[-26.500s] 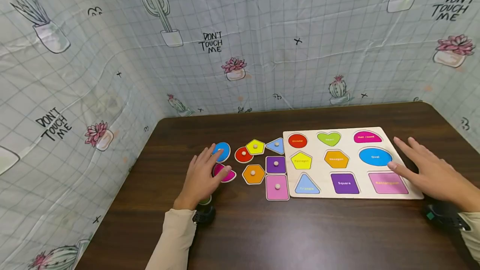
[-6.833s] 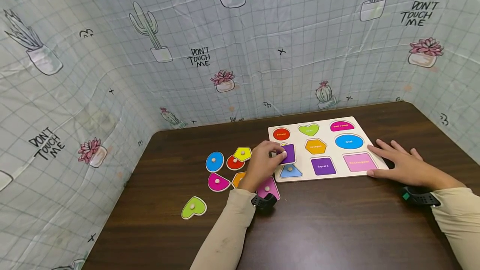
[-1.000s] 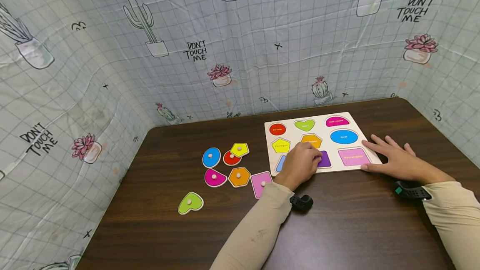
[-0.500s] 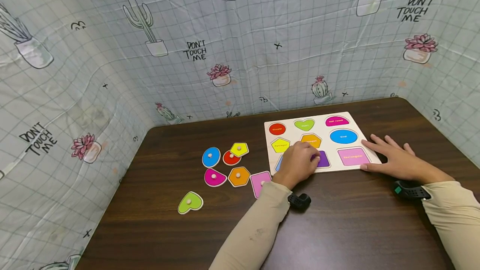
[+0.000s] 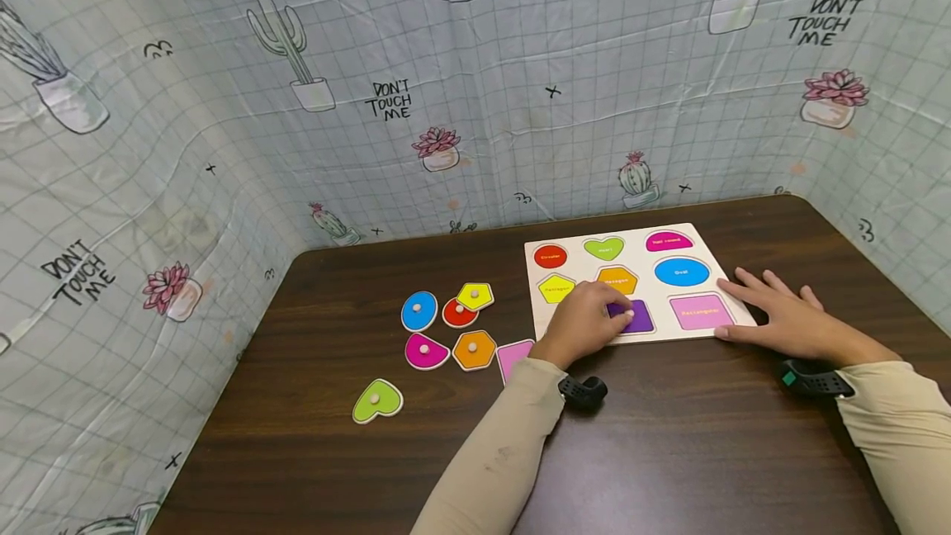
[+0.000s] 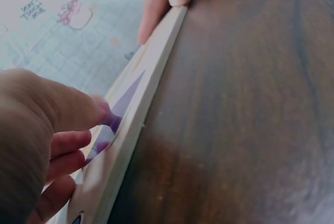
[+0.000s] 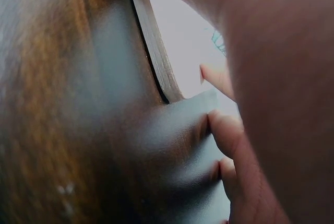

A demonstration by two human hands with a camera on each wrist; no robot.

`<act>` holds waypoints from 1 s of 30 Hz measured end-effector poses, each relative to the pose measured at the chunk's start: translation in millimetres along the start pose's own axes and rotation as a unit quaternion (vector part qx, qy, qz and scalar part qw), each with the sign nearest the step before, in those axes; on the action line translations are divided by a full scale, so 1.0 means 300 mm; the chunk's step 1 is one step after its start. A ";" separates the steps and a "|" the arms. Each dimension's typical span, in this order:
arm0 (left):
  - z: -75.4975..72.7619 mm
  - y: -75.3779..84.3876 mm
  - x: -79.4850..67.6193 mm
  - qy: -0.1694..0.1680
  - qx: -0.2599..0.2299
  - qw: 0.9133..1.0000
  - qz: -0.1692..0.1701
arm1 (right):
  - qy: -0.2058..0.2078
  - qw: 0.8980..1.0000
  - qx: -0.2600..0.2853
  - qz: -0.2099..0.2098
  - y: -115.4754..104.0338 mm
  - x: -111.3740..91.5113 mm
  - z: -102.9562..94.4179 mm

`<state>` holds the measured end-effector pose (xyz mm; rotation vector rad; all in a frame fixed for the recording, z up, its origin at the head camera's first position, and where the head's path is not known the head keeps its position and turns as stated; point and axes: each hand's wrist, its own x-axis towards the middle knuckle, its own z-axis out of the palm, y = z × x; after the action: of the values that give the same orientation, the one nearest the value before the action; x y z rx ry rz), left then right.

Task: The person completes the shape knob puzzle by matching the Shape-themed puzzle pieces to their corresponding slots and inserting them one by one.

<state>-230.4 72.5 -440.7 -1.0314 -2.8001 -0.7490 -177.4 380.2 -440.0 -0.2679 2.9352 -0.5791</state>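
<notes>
The purple square piece (image 5: pixel 641 318) lies on the square spot of the wooden shape puzzle board (image 5: pixel 654 331), its small knob showing. My left hand (image 5: pixel 583 322) is over the board's lower part, thumb at the square's knob and the other fingers spread apart from it, hiding the triangle spot. In the left wrist view, the thumb (image 6: pixel 78 109) is beside the purple knob (image 6: pixel 111 121), with a gap to the fingers below. My right hand (image 5: pixel 780 320) rests on the board's right edge, fingers spread; in the right wrist view its fingers (image 7: pixel 229 135) lie past the board's corner.
Left of the board lie a blue oval (image 5: pixel 419 311), a red circle (image 5: pixel 458 314) under a yellow pentagon (image 5: pixel 475 297), a magenta half round (image 5: pixel 426 352), an orange hexagon (image 5: pixel 474 351), a pink rectangle (image 5: pixel 514 358) partly behind the left arm, and a green heart (image 5: pixel 378 401).
The purple square has come onto its spot on the board from over the pentagon. In the last half second my left hand has drawn slightly left, uncovering the knob. The right hand stays put.
</notes>
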 end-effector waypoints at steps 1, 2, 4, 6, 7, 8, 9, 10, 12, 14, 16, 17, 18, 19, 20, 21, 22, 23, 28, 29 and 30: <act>-0.002 -0.001 0.001 -0.001 -0.008 1.000 0.001 | 0.000 1.000 0.000 0.001 0.000 -0.001 0.000; -0.004 -0.001 0.001 0.000 -0.014 1.000 0.003 | 0.000 1.000 -0.001 0.001 0.000 -0.001 0.000; -0.008 0.000 0.000 0.005 -0.021 1.000 0.006 | 0.000 1.000 -0.002 0.001 -0.001 -0.003 0.001; -0.011 0.002 -0.004 0.015 -0.026 1.000 0.006 | -0.001 1.000 -0.002 0.001 -0.002 -0.006 0.002; -0.013 0.003 -0.006 0.021 -0.030 0.999 0.003 | -0.001 1.000 -0.001 0.000 -0.003 -0.008 0.003; -0.015 0.004 -0.009 0.027 -0.033 0.999 0.001 | -0.001 1.000 -0.001 -0.001 -0.003 -0.009 0.003; -0.017 0.005 -0.012 0.033 -0.035 0.999 -0.002 | -0.001 1.000 0.000 -0.001 -0.004 -0.010 0.004; -0.020 0.005 -0.016 0.039 -0.037 0.999 -0.004 | -0.001 1.000 0.000 -0.002 -0.004 -0.010 0.005; -0.026 0.004 -0.025 0.050 -0.043 0.998 -0.005 | 0.000 1.000 0.001 -0.004 -0.004 -0.011 0.005; -0.034 0.000 -0.034 0.058 -0.050 0.997 -0.002 | 0.001 1.000 0.000 -0.005 -0.003 -0.010 0.006; -0.043 -0.004 -0.044 0.062 -0.060 0.996 0.001 | 0.001 1.000 -0.001 -0.004 -0.003 -0.008 0.006; -0.048 -0.007 -0.048 0.063 -0.063 0.996 0.002 | 0.001 1.000 -0.002 -0.004 -0.002 -0.007 0.005; -0.052 -0.011 -0.053 0.063 -0.065 0.996 0.004 | 0.000 1.000 -0.003 -0.004 -0.002 -0.006 0.005; -0.057 -0.014 -0.057 0.064 -0.066 0.996 0.005 | 0.001 1.000 -0.003 -0.004 -0.002 -0.006 0.005; -0.061 -0.017 -0.061 0.064 -0.067 0.996 0.005 | 0.001 1.000 -0.003 -0.003 -0.001 -0.005 0.004; -0.066 -0.021 -0.065 0.066 -0.066 0.996 0.007 | 0.001 1.000 -0.003 -0.004 -0.001 -0.004 0.003; -0.070 -0.024 -0.069 0.067 -0.065 0.996 0.008 | 0.001 1.000 -0.003 -0.004 -0.001 -0.004 0.002; -0.075 -0.028 -0.072 0.070 -0.064 0.996 0.009 | 0.002 1.000 -0.002 -0.004 -0.001 -0.003 0.001; -0.100 -0.050 -0.097 0.074 -0.072 0.995 0.010 | 0.002 1.000 -0.002 -0.005 -0.001 -0.002 -0.004; -0.107 -0.054 -0.106 0.073 -0.080 0.994 0.009 | 0.002 1.000 -0.001 -0.005 -0.002 -0.002 -0.004; -0.114 -0.058 -0.114 0.073 -0.085 0.994 0.009 | 0.001 1.000 0.000 -0.006 -0.003 -0.002 -0.003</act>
<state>-218.3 24.7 -425.7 -0.9805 -2.6370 -1.0303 -177.0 380.0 -438.7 -0.2847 2.9380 -0.5816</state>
